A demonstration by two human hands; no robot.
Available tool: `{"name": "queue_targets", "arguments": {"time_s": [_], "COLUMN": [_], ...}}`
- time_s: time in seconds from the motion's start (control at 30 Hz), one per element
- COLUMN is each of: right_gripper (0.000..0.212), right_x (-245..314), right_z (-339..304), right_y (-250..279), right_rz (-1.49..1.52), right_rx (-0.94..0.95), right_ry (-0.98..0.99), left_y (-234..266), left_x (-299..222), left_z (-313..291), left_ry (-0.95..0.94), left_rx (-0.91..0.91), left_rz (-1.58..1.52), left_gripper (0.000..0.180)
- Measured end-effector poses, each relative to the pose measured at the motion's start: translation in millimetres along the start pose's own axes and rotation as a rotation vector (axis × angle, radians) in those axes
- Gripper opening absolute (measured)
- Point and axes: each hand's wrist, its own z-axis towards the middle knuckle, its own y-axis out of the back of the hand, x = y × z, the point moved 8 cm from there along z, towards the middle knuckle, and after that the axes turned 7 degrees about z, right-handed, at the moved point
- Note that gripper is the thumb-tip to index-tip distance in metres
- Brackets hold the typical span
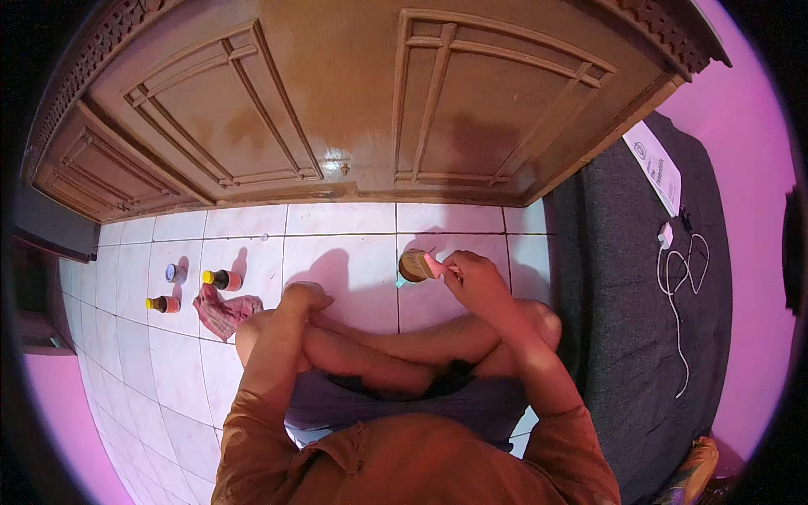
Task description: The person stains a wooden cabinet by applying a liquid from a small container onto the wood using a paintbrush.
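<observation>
- Orange sleeves [404,459] fill the lower edge; person sits cross-legged on the tiled floor [353,252], knees spread, so both forearms run out over the legs toward the work.
- Right hand [474,278] is closed around a pink-handled brush [432,266], pinched near the head; brush tip sits at the mouth of a small round tin [411,266]. Grip that far down the handle probably gives control for dipping.
- Tin stands upright on the floor just ahead of the right knee, close to the wooden door [353,101], within easy reach without leaning.
- Left hand [305,296] rests curled on the left knee, holding nothing; looks like a brace for balance.
- Left of the knee: a crumpled red rag [223,310], kept near, likely for wiping.
- Beyond the rag, two dark bottles with yellow caps [220,279] [162,304] lie on their sides, and a small blue-lidded jar [175,272] stands between them, all apart from the tin.
- Right side: dark mat [623,320] carrying a white cable [677,295] and a white sheet [656,164], well clear of the wet work.
</observation>
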Motion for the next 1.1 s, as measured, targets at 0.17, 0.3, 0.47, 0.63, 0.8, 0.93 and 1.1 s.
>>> {"name": "queue_targets", "arguments": {"time_s": [0.17, 0.3, 0.47, 0.63, 0.8, 0.93, 1.1], "right_gripper": [0.034, 0.037, 0.037, 0.036, 0.037, 0.037, 0.025], "right_x": [-18.3, -21.9, -29.5, -36.7, -38.3, -28.3, -53.3], "right_z": [4.0, 8.9, 12.4, 21.0, 22.1, 17.5, 7.6], "right_y": [-20.3, -28.7, -35.3, -48.9, -52.1, -34.7, -21.9], "right_rz": [-0.015, -0.060, -0.119, -0.190, -0.166, -0.075, 0.056], "right_rx": [-0.039, -0.017, 0.002, 0.010, 0.029, 0.041, 0.008], "right_ry": [-0.008, -0.042, -0.045, -0.026, -0.028, -0.069, -0.117], "left_y": [8.3, 8.9, 31.1, 27.3, 19.8, 10.0, 4.0], "left_x": [-6.4, -4.9, -20.3, -13.4, -9.0, -1.8, 0.4], "left_z": [1.0, -6.0, -43.4, -44.2, -30.3, -18.8, -8.8], "left_ry": [-0.007, 0.015, 0.040, 0.073, 0.066, 0.057, 0.035], "left_rx": [-0.041, -0.001, 0.084, 0.107, 0.101, 0.090, 0.076], "left_rz": [0.015, -0.016, -0.024, -0.057, -0.056, -0.062, -0.072], "left_gripper": [0.059, 0.059, 0.059, 0.059, 0.060, 0.061, 0.062]}}
